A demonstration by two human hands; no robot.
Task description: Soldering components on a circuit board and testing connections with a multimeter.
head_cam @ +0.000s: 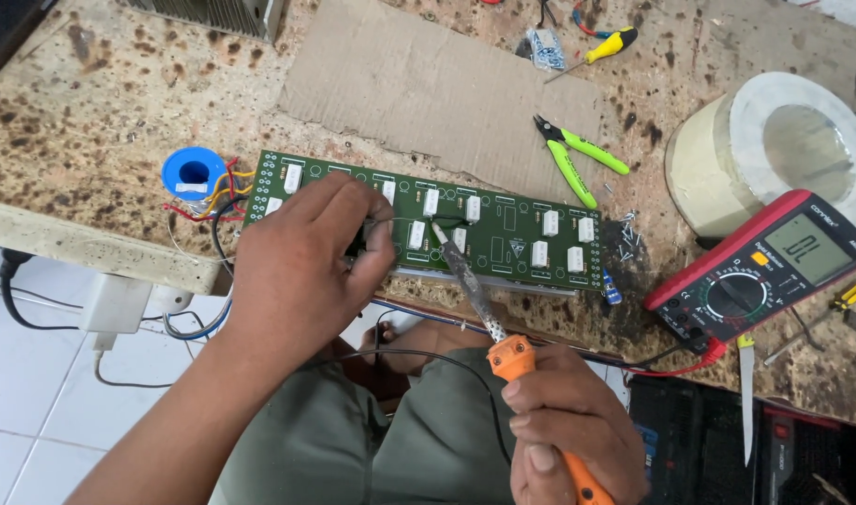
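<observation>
Stained stone workbench (100,122). Right hand (563,421) clamped on orange soldering iron (498,341), tip touching green circuit board (503,229) mid-row. Left hand (302,266) pinches a black wire (428,222) at that joint. White blocks look seated; this joint isn't finished. Multimeter (764,271) right.

- Circuit board (503,224): long, green, rectangular, lying flat along the front edge of the speckled bench; white block-shaped components stand on it in two rows, and its left part is hidden under a hand.
- Soldering iron (484,313): orange handle, grey metal shaft, held at a slant; its tip touches the board near the centre, between white components.
- Thin black wire (418,221): lies across the board, ending at the iron's tip.
</observation>
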